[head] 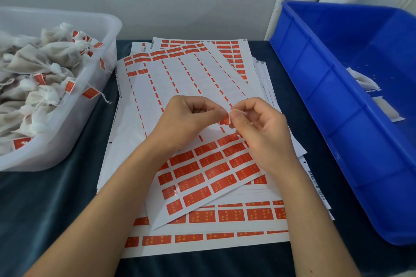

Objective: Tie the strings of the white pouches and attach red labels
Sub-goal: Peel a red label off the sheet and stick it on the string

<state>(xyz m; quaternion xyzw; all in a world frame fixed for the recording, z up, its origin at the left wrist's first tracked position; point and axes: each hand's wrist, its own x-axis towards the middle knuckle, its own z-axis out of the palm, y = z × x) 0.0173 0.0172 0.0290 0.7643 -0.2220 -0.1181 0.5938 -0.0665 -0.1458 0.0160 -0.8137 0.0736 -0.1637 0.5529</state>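
A small red label (pixel 225 120) is pinched between the fingertips of my left hand (pixel 188 119) and my right hand (pixel 258 128), above a stack of sticker sheets (pixel 202 173). A short white string end (pixel 235 110) shows at my right thumb and forefinger. No pouch is visible in my hands. The top sheet is mostly peeled, with rows of red labels left on its near part. White pouches with red labels (pixel 40 78) fill a clear tub (pixel 67 132) at the left.
A blue bin (pixel 337 101) stands at the right, holding a few white pouches (pixel 364 81) near its right side. The dark blue cloth of the table (pixel 56 204) shows around the sheets. A white wall and pipes lie behind.
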